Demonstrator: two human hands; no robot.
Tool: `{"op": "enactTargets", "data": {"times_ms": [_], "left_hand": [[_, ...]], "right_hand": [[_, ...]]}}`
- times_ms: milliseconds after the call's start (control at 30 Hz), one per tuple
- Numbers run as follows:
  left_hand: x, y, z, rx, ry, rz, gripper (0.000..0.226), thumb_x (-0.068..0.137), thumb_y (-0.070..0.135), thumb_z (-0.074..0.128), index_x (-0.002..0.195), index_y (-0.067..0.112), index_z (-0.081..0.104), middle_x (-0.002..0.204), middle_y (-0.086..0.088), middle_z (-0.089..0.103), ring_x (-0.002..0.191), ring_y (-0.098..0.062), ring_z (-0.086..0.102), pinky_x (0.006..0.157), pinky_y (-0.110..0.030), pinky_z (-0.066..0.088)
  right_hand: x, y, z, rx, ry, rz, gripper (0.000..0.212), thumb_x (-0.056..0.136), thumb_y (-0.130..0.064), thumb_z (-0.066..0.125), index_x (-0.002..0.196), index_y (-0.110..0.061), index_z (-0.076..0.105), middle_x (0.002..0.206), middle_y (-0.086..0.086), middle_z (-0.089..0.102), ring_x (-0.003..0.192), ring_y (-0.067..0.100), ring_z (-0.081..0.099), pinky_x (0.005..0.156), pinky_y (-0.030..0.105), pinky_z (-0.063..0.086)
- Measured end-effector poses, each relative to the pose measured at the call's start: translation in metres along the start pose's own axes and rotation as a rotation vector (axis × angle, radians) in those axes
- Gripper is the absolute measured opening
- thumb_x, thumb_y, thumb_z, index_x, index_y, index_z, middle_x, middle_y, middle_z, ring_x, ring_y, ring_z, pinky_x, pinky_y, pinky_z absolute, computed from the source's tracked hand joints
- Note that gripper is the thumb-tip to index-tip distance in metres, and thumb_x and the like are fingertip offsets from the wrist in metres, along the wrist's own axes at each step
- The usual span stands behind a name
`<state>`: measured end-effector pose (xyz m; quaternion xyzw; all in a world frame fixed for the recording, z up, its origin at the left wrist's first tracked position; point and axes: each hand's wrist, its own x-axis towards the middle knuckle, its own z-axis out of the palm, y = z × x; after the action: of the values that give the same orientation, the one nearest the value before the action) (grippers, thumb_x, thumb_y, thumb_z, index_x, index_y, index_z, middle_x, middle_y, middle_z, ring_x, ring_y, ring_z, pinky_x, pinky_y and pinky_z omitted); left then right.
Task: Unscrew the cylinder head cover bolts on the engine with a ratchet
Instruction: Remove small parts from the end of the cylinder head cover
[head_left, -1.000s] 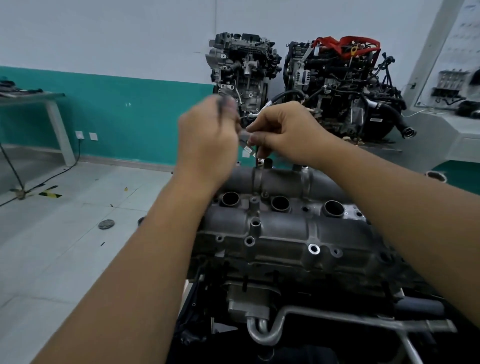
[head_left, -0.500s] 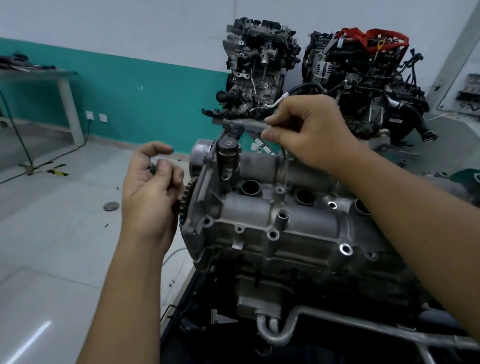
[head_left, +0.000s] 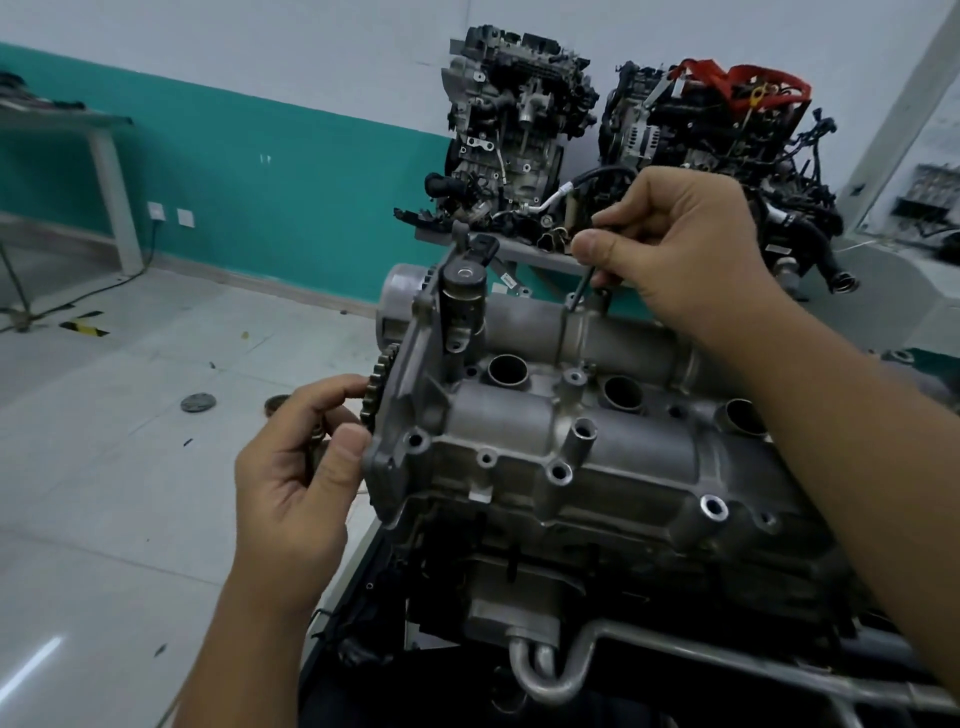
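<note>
The grey cylinder head cover (head_left: 613, 447) fills the middle of the view, with several empty bolt holes and round plug wells along its top. My right hand (head_left: 685, 249) is above the cover's far edge and grips a thin dark tool (head_left: 581, 285) whose tip stands at a boss on that far rail. My left hand (head_left: 301, 467) is at the cover's left end beside the toothed sprocket (head_left: 375, 400), and its curled fingers hold a small metal bolt (head_left: 315, 441). The rest of the tool is hidden in my right hand.
Two other engines (head_left: 519, 130) (head_left: 727, 135) stand on a bench behind the cover. A pale table (head_left: 104, 150) is at the far left against the teal wall. A round disc (head_left: 198, 402) and cables lie on the tiled floor. A metal pipe (head_left: 561, 675) runs below the cover.
My left hand has dropped from the tool to the sprocket end, carrying a bolt. My right hand has tilted the tool down onto the far rail. The view has shifted right.
</note>
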<state>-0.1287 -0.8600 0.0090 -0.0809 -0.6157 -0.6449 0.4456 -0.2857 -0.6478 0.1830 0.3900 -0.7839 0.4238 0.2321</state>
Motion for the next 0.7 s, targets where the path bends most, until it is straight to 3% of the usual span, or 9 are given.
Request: {"op": "enactTargets", "data": {"times_ms": [67,167,267,433,533,700], "left_hand": [[-0.001,0.003,0.0,0.002,0.013,0.031,0.041,0.093,0.064,0.061,0.117,0.032,0.07,0.08,-0.012,0.053,0.059,-0.042,0.046,0.048,-0.053,0.048],[-0.002,0.01,0.0,0.037,-0.009,0.08,0.053,0.091,0.07,0.06,0.119,0.026,0.068,0.08,-0.003,0.05,0.06,-0.029,0.044,0.047,-0.039,0.043],[-0.005,0.012,0.003,0.175,0.0,0.168,0.053,0.087,0.066,0.067,0.122,0.026,0.065,0.082,-0.003,0.051,0.059,-0.024,0.048,0.044,-0.039,0.041],[-0.006,0.026,0.019,0.418,0.162,0.351,0.034,0.088,0.04,0.077,0.118,0.035,0.063,0.081,0.003,0.051,0.06,-0.024,0.05,0.046,-0.037,0.04],[0.008,0.041,0.027,0.618,0.115,0.472,0.019,0.089,0.027,0.074,0.107,0.023,0.069,0.077,0.012,0.053,0.065,-0.014,0.049,0.058,-0.028,0.042],[0.042,0.062,0.031,0.765,-0.119,0.2,0.02,0.077,0.036,0.071,0.096,0.039,0.067,0.068,0.028,0.059,0.067,0.003,0.057,0.061,-0.024,0.044]], "right_hand": [[0.0,-0.001,0.001,-0.057,0.007,-0.032,0.02,0.084,-0.008,0.084,0.085,-0.003,0.064,0.08,0.013,0.072,0.065,0.022,0.074,0.062,0.037,0.063],[0.0,-0.001,0.002,-0.167,0.054,-0.074,0.021,0.084,-0.015,0.086,0.083,-0.004,0.068,0.077,0.009,0.071,0.07,0.027,0.072,0.065,0.042,0.061],[-0.001,-0.002,0.004,-0.237,0.096,-0.116,0.024,0.083,-0.021,0.086,0.082,-0.004,0.069,0.071,-0.007,0.066,0.063,0.008,0.064,0.061,0.027,0.055],[-0.001,0.0,0.004,-0.279,0.154,-0.069,0.029,0.081,-0.029,0.088,0.082,-0.008,0.068,0.069,-0.004,0.064,0.065,0.016,0.063,0.062,0.026,0.052],[-0.003,-0.001,0.004,-0.28,0.19,-0.06,0.029,0.081,-0.029,0.088,0.081,-0.008,0.068,0.07,-0.003,0.066,0.068,0.018,0.066,0.064,0.033,0.056],[-0.001,0.002,0.004,-0.189,0.122,-0.007,0.025,0.083,-0.022,0.087,0.083,-0.009,0.065,0.077,0.01,0.072,0.072,0.03,0.073,0.065,0.048,0.059]]}}
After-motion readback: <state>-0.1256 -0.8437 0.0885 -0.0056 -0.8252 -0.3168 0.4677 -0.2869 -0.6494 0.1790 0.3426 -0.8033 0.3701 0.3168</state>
